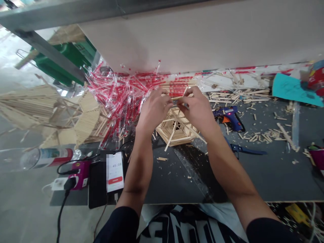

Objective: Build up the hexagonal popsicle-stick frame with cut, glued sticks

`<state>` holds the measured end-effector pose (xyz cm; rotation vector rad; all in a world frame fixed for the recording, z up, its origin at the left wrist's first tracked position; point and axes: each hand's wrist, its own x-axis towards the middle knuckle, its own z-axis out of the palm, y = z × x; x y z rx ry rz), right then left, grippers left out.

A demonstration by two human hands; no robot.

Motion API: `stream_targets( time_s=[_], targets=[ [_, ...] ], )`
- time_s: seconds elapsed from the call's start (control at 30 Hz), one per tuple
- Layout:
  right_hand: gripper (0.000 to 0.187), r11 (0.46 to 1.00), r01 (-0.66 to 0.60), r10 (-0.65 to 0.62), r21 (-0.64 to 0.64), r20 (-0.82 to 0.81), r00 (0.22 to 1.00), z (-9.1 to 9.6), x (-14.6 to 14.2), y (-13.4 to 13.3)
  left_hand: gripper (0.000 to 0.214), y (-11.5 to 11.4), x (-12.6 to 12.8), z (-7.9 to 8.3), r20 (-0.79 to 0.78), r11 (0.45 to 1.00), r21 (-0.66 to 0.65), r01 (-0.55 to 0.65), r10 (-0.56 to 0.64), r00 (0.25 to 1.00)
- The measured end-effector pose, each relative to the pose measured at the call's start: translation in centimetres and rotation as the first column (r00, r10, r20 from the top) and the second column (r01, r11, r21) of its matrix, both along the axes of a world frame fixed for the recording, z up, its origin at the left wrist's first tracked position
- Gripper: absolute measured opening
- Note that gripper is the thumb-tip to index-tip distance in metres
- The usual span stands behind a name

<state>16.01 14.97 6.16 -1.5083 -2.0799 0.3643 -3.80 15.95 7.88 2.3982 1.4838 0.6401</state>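
A hexagonal frame of stacked thin wooden sticks lies on the dark table, with longer sticks crossing over its middle. At its far side, my left hand pinches one end of a short wooden stick. The fingertips of my right hand are closed on the other end. My fingers partly cover the stick and the frame's far edge. Whether the stick touches the frame I cannot tell. To the right of my right hand lies a blue glue gun with a small red light.
Red-and-clear plastic wrappers heap up behind my left hand. Stick offcuts litter the right side, near a blue-handled tool. A phone, purple power strip, bottle and larger stick structure are at left.
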Motion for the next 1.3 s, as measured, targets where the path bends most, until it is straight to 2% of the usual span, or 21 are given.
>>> stream_targets(
  time_s=[0.17, 0.4, 0.67, 1.03, 1.3],
  targets=[
    [0.015, 1.000, -0.011, 0.011, -0.017, -0.019, 1.000, -0.18, 0.05, 0.08, 0.014, 0.36, 0.28, -0.50, 0.009, 0.999, -0.035, 0.021, -0.020, 1.000],
    [0.016, 1.000, -0.022, 0.021, -0.014, -0.068, 0.997, -0.03, 0.03, 0.05, 0.012, 0.42, 0.24, -0.35, 0.009, 0.995, -0.065, 0.070, -0.070, 0.998],
    [0.018, 1.000, -0.026, 0.025, -0.011, -0.065, 0.998, -0.08, -0.01, -0.11, 0.009, 0.65, 0.07, -0.61, 0.019, 0.992, -0.060, 0.113, -0.112, 0.993],
    [0.019, 0.998, 0.055, -0.054, -0.032, 0.023, 0.998, -0.08, -0.76, -0.30, 0.012, 0.74, 0.11, -0.52, 0.011, 0.993, -0.047, 0.111, -0.111, 0.994],
    [0.016, 0.997, 0.067, -0.067, -0.044, 0.017, 0.998, -0.23, -0.73, -0.22, 0.013, 0.70, 0.35, -0.76, 0.002, 0.995, -0.066, 0.081, -0.081, 0.997]
  ],
)
